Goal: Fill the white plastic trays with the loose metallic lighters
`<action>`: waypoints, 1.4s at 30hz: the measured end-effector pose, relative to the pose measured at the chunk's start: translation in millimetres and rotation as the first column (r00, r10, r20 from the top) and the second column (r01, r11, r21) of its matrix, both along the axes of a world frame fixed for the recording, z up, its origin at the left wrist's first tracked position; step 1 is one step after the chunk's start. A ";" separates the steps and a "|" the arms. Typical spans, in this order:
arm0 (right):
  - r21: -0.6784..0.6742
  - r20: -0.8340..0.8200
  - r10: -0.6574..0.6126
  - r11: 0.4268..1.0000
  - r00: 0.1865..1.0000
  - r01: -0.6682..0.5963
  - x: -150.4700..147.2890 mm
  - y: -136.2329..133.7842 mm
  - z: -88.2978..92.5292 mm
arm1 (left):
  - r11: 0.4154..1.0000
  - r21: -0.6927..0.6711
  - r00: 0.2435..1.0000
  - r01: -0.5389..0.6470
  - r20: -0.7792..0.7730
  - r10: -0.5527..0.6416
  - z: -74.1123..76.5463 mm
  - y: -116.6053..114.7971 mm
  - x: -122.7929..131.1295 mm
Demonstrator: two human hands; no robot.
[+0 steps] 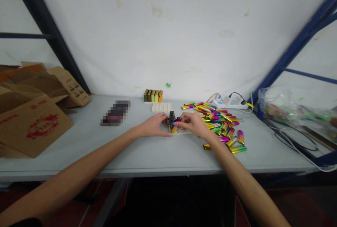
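Note:
Both my arms reach forward over a grey table (147, 153). My left hand (154, 125) rests on the table, fingers curled against a small cluster of upright lighters (172, 121) standing in a white tray (184, 132). My right hand (193, 123) is closed in a pinch on a colourful lighter (177, 125) at that cluster. Just right of my right hand lies a loose pile of shiny multicoloured lighters (221, 123).
An empty white tray (161, 107) lies behind, with a row of green-to-orange lighters (153, 96) at the wall. Cardboard boxes (34, 114) fill the left. A power strip (229, 102), cables and a plastic bag (284, 107) sit right. A blurred dark patch (116, 113) lies centre-left.

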State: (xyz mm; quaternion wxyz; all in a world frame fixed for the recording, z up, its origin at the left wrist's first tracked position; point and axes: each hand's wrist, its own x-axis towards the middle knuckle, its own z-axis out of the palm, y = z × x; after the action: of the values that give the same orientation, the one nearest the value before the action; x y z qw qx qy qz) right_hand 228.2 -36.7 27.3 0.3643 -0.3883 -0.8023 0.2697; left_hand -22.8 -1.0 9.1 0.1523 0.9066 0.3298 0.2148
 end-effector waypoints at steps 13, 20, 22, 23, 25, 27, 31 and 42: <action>0.187 0.339 -0.019 0.981 0.940 -0.048 -12.3 -3.5 4.4 | 1.000 -0.013 1.000 0.011 0.004 -0.011 2.0 -0.9 -0.8; 0.398 0.322 -0.476 0.852 0.818 0.339 49.9 29.2 13.7 | 1.000 -0.023 1.000 -0.006 -0.005 0.006 -0.7 2.2 -1.5; 0.395 0.436 -0.561 0.822 0.704 0.410 67.4 39.6 13.0 | 1.000 -0.026 1.000 -0.008 -0.007 0.008 -0.6 2.2 -1.8; 0.381 0.501 -0.584 0.811 0.638 0.444 73.5 43.2 12.3 | 1.000 -0.023 1.000 -0.008 -0.007 0.008 -0.3 2.0 -1.9; 0.340 0.610 -0.597 0.791 0.521 0.508 79.9 47.0 11.0 | 1.000 -0.016 1.000 -0.006 -0.010 0.006 0.4 1.3 -1.8; 0.308 0.668 -0.590 0.774 0.453 0.554 80.1 47.7 9.9 | 1.000 -0.010 1.000 -0.008 -0.014 0.008 1.0 0.7 -1.6; 0.281 0.715 -0.569 0.766 0.406 0.578 74.7 48.4 8.1 | 1.000 -0.017 1.000 -0.007 -0.017 0.007 1.6 0.4 -0.9; 0.218 0.770 -0.493 0.801 0.406 0.558 78.0 57.2 3.8 | 0.999 -0.033 0.999 -0.012 -0.031 0.011 2.2 0.5 -0.5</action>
State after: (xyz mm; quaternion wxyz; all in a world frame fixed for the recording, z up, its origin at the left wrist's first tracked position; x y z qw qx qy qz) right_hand 306.1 20.5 31.2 0.0178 -0.7104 -0.7029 -0.0322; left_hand -23.3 -0.6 11.4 0.1610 0.9052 0.3408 0.1964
